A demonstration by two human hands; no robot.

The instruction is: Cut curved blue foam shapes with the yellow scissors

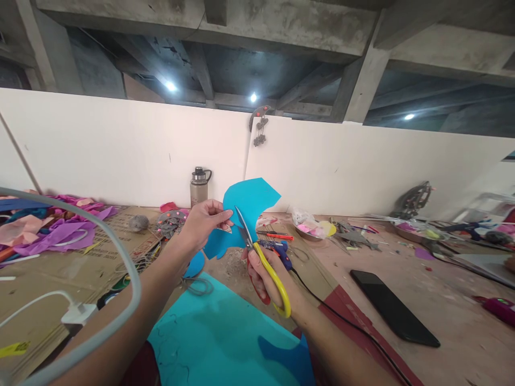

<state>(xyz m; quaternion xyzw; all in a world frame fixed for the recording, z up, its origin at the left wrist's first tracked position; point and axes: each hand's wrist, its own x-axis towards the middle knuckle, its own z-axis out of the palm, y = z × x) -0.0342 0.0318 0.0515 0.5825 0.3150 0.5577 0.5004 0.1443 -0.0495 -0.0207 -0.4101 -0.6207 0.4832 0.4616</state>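
Right now both hands are busy with one blue sheet, close together but not touching each other. The left hand [207, 219] pinches the blue sheet [255, 198] at its left edge between thumb and fingers, holding it up above the table [402, 262]. The right hand [281, 268] grips the scissors [277, 287] by their yellow and red handles, and the blades point up and away from it, one lying across the front of the sheet; how wide they stand apart is hard to tell. Below and nearer than the hands lies a large turquoise sheet [201, 332], with a darker blue piece [287, 356] on its near right part. Just behind the right hand sits a blue glue gun [284, 252], its black cord [333, 305] running past the right forearm. Farther right of that hand, a black phone [394, 308] lies flat. Beyond the left hand a bottle [199, 187] stands upright near the white partition [100, 145]. Well to the left of the left hand are heaped coloured scraps [68, 230], and beyond the right hand, off to its right, rests a bowl [311, 234] holding pink and yellow pieces.
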